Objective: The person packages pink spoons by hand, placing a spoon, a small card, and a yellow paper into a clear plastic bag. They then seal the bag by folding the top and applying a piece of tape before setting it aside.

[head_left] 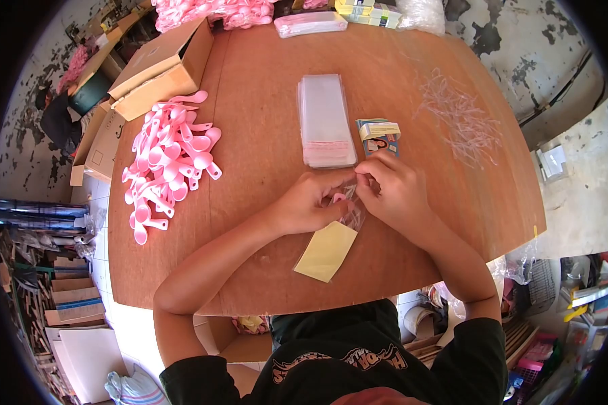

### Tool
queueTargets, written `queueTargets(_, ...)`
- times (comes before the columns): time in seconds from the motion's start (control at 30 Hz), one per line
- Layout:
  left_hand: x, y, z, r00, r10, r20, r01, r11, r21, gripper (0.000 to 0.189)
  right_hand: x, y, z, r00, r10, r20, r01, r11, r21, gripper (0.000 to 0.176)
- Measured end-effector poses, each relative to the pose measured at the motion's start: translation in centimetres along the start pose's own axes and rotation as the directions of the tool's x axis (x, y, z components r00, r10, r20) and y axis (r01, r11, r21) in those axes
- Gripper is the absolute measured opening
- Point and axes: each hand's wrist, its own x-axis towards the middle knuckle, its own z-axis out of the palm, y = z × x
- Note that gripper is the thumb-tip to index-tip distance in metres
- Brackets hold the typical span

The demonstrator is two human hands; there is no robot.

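Observation:
A clear plastic bag [357, 214] is held between my two hands near the front of the table. Inside it a pale yellow card [327, 250] shows at the lower end, and a bit of a pink spoon [338, 198] shows by my left fingers. My left hand [315, 201] is closed around the bag's left side. Thumb and fingertips of my right hand [393, 191] pinch the bag's upper end. Just beyond my hands lie a stack of clear bags [324, 111] and a small pile of printed cards [380, 137].
A heap of pink spoons [169, 158] lies on the left of the wooden table [250, 128], below a cardboard box [162, 67]. Thin clear strips [461, 118] are scattered at the right. Along the far edge sit more pink spoons [213, 12], packed bags [311, 24] and card bundles [368, 12].

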Motion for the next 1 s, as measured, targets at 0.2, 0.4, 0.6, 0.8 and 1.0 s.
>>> queueTargets(0.2,-0.2,0.4,0.0,1.0,0.017,0.021,-0.019,0.998,0.066,0.034,0.1,-0.2,-0.1,1.0,-0.022,-0.012,0.022,0.999,-0.046,0.016)
queueTargets(0.4,-0.5,0.9,-0.1,0.999,0.028,0.04,-0.03,0.998,0.057,0.047,0.1,-0.4,0.1,1.0,-0.002,-0.027,0.0,0.998,-0.07,0.016)
queueTargets(0.6,-0.4,-0.5,-0.2,1.0,0.024,-0.007,-0.025,0.999,-0.043,0.055,0.3,0.1,0.0,0.995,0.077,-0.059,-0.066,0.982,0.177,0.015)
queueTargets(0.8,-0.3,-0.4,0.0,1.0,0.009,-0.016,-0.011,0.989,-0.145,0.05,0.3,-0.5,0.0,1.0,0.024,-0.009,-0.023,0.998,0.067,0.018)
queueTargets(1.0,-0.2,-0.5,0.0,1.0,0.004,-0.003,-0.005,0.993,-0.119,0.046,0.0,-0.4,0.0,1.0,-0.005,0.027,0.004,0.999,0.042,0.016)
